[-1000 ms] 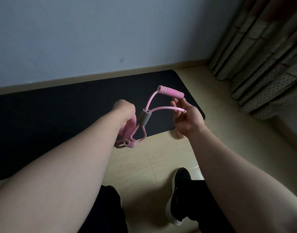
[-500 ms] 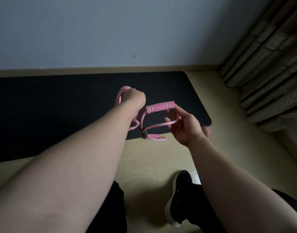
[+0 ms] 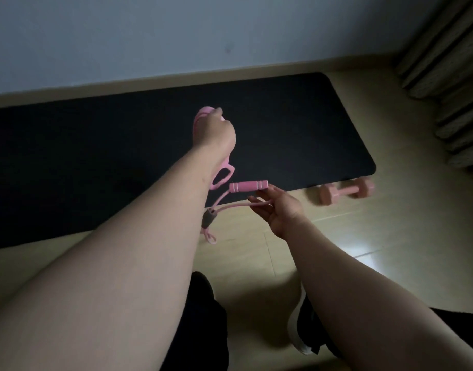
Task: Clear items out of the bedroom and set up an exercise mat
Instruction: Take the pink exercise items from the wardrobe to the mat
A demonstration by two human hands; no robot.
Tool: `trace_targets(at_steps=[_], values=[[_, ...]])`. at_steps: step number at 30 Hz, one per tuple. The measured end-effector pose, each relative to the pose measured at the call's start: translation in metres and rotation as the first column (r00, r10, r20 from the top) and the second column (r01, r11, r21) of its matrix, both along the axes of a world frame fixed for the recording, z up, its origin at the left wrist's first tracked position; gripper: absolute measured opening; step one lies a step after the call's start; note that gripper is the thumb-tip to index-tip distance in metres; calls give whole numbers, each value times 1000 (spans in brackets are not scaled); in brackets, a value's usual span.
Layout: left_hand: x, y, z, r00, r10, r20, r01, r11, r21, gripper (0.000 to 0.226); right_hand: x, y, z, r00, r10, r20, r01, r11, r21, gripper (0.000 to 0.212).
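A black exercise mat (image 3: 296,124) lies flat on the floor along the wall. Above it I hold a pink resistance band (image 3: 248,187) with foam handles and a grey middle sleeve. My left hand (image 3: 216,133) is closed in a fist around one end of it, over the mat. My right hand (image 3: 276,208) pinches the tubing just under the other foam handle, near the mat's front edge. The grey sleeve and small pink loops hang between my hands.
A pink dumbbell (image 3: 346,193) lies on the pale wooden floor just off the mat's front right corner. A patterned curtain (image 3: 449,76) hangs at the right. My dark shoe (image 3: 304,330) stands on the floor below.
My left hand has moved forward and up over the mat, stretching the band out. The view has shifted so the pink dumbbell now shows at the right.
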State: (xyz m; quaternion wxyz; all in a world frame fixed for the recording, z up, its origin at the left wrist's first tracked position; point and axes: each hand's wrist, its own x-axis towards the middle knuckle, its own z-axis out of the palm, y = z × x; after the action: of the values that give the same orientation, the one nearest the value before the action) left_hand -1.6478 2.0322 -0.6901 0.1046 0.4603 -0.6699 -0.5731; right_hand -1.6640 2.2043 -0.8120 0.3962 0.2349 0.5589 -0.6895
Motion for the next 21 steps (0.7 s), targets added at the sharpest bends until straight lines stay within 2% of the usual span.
trace_targets(at_steps=[2, 7, 13, 17, 21], values=[[-7, -2, -13, 999, 42, -15, -43, 999, -13, 16, -11, 11, -26, 1000, -14, 7, 14, 996, 90, 20], [-25, 6, -48, 989, 147, -11, -147, 989, 7, 15, -47, 47, -77, 996, -84, -7, 83, 969, 233, 22], [-55, 30, -68, 988, 153, 1, -152, 987, 44, 17, -86, 82, -102, 921, -387, 46, 364, 897, 251, 25], [-65, 45, -77, 1000, 7, 21, -7, 1000, -21, 33, -101, 97, -109, 888, -458, 47, 435, 867, 244, 25], [-67, 58, -88, 990, -130, 52, 135, 985, -106, 47, -105, 108, -113, 884, -462, 65, 439, 871, 223, 24]])
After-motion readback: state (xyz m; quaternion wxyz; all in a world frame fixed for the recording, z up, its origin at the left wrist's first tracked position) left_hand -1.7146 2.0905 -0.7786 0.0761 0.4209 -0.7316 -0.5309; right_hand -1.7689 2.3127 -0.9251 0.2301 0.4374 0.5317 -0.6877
